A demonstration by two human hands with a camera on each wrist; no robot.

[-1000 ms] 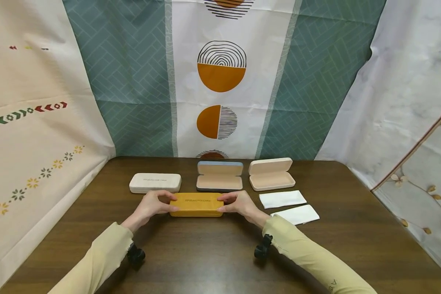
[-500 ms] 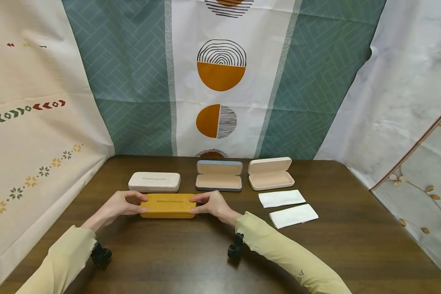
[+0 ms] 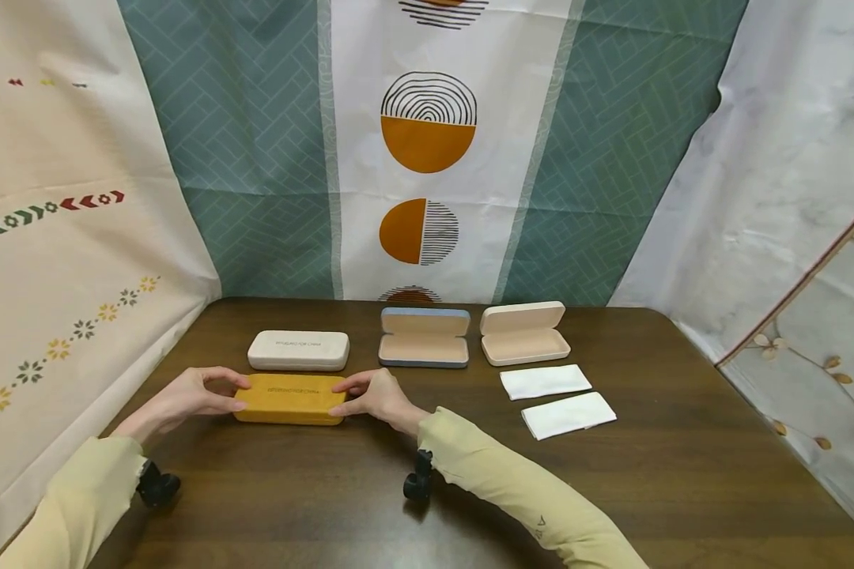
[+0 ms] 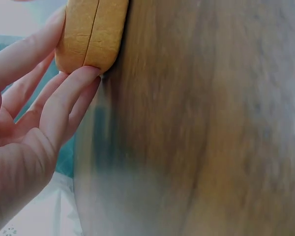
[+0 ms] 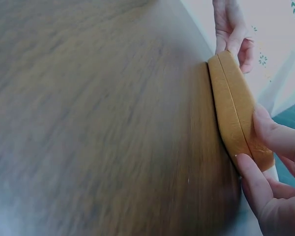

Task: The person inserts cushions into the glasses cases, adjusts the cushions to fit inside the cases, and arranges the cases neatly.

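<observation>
A mustard-yellow glasses case, its lid closed, lies between both hands at the left of the table, just in front of a closed white glasses case. My left hand grips the yellow case's left end with thumb and fingers. At the other end, my right hand pinches it the same way. In the left wrist view, fingertips touch the case's end on both sides of its seam. The right wrist view shows the case low against the table, a hand at each end.
Behind to the right stand an open blue glasses case and an open cream glasses case. Two folded white cloths lie in front of the cream one. The brown table ends at a hanging cloth at the back.
Both hands have moved left together, carrying the yellow glasses case from in front of the blue case to in front of the white one. The other cases and cloths have stayed put.
</observation>
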